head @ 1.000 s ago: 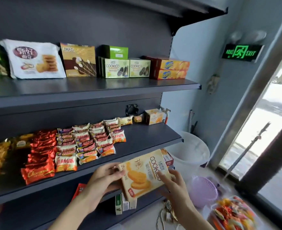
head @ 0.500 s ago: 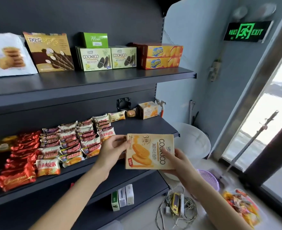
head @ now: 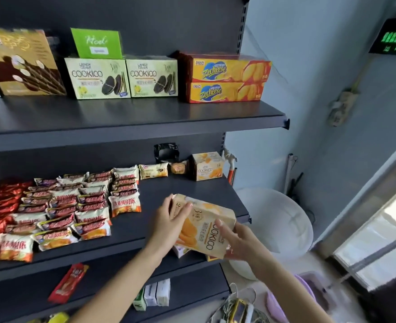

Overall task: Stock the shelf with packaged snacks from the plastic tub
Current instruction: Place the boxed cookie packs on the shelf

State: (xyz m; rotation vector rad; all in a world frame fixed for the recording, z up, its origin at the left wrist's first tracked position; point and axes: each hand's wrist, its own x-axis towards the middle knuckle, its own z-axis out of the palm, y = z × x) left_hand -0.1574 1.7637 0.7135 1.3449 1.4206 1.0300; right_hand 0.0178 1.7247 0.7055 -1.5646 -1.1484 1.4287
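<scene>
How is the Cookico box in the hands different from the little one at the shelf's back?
The held Cookico box is tilted, gripped by the left hand and right hand; the little Cookico box stands upright, untouched. The held box is flat and wide; the little one is blocky. Both are cream with orange biscuits.

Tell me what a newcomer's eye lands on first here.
The orange Cookico box, tilted above the middle shelf's front right edge, gripped by the left hand and right hand. Then rows of wrapped snack packets covering that shelf's left part, and two stacked Zecheese boxes at the top shelf's right end.
</scene>
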